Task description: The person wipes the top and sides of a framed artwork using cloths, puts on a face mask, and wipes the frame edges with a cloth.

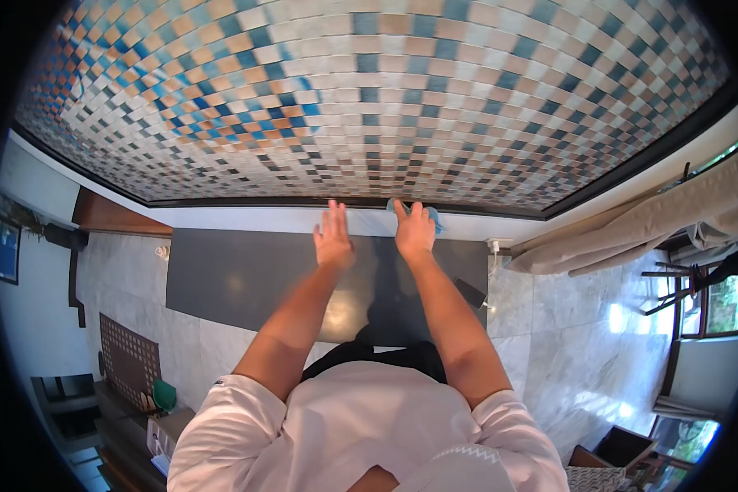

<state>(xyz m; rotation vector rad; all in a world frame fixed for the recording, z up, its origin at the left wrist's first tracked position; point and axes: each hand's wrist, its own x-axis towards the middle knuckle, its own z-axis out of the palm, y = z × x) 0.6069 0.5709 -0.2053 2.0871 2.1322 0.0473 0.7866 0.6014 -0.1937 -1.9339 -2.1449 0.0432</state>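
Observation:
My right hand (415, 233) presses a light blue cloth (436, 220) against the lower edge of a large framed woven panel (435, 107). The cloth shows around the fingertips, and its middle is hidden under them. To the left, my left hand (334, 238) is held up with fingers stretched out and nothing in it, fingertips right at the panel's dark frame (271, 202). The panel's weave mixes tan, white and grey-blue pieces, with a blue and orange patch at upper left. Below both hands lies a dark grey flat surface (221, 266).
On the grey surface's right end rests a dark phone-like device (471, 293) near a white plug (496, 245). A beige curtain (607, 238) hangs at right beside a dark stool (671, 287). Furniture and a perforated brown panel (129, 353) stand at lower left on marble-look floor (566, 307).

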